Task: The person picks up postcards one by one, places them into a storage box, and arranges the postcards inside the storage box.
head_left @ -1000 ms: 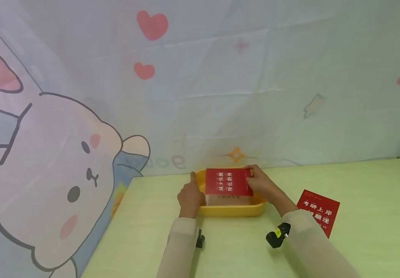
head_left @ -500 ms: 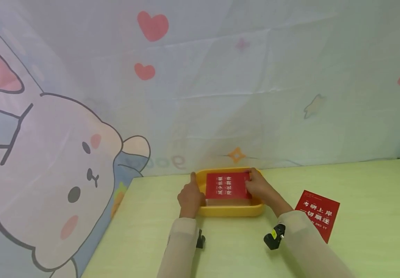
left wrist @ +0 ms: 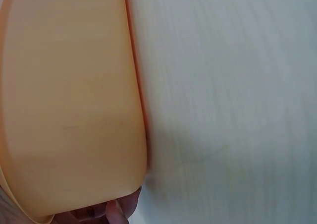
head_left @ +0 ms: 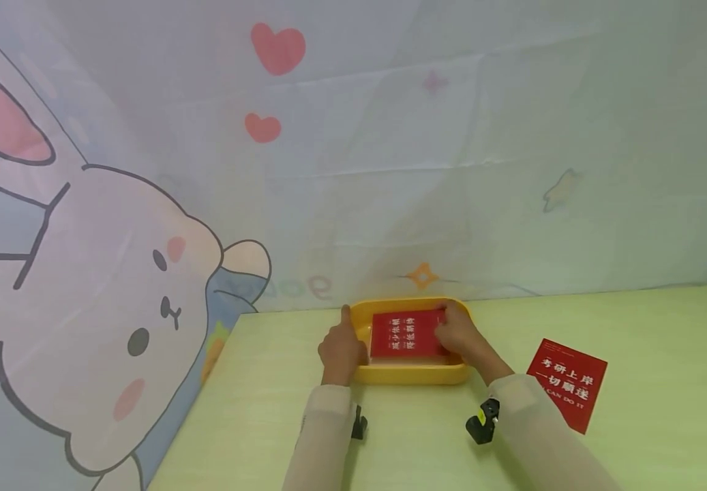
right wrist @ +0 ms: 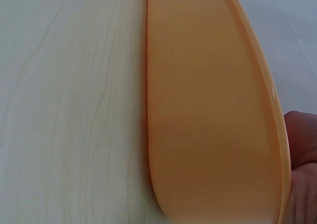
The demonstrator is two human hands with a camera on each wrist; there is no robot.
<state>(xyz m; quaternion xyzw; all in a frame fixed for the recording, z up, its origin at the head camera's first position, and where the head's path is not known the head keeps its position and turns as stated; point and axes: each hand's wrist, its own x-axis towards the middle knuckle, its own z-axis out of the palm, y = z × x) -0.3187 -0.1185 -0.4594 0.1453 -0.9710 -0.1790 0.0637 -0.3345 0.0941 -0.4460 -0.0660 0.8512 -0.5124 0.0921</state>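
Note:
A yellow plastic basket [head_left: 411, 374] stands at the back of the table, its long side toward me. My left hand [head_left: 340, 348] grips its left end; in the left wrist view some fingers [left wrist: 116, 213] show against the outside of that end. Inside the basket lies a flat red booklet [head_left: 399, 334] with white characters, on top of something pale. My right hand [head_left: 459, 334] reaches over the basket's right end and pinches the booklet's right edge. In the right wrist view the basket wall [right wrist: 213, 105] hides most of that hand.
Another red booklet [head_left: 568, 382] with white lettering lies on the pale green table [head_left: 654, 361], right of the basket and partly behind my right sleeve. A printed cloth [head_left: 353, 170] with a rabbit and hearts hangs directly behind the table.
My right hand has lowered the red booklet toward me and deeper into the basket, covering more of the pale thing beneath. The left hand has kept its place on the basket.

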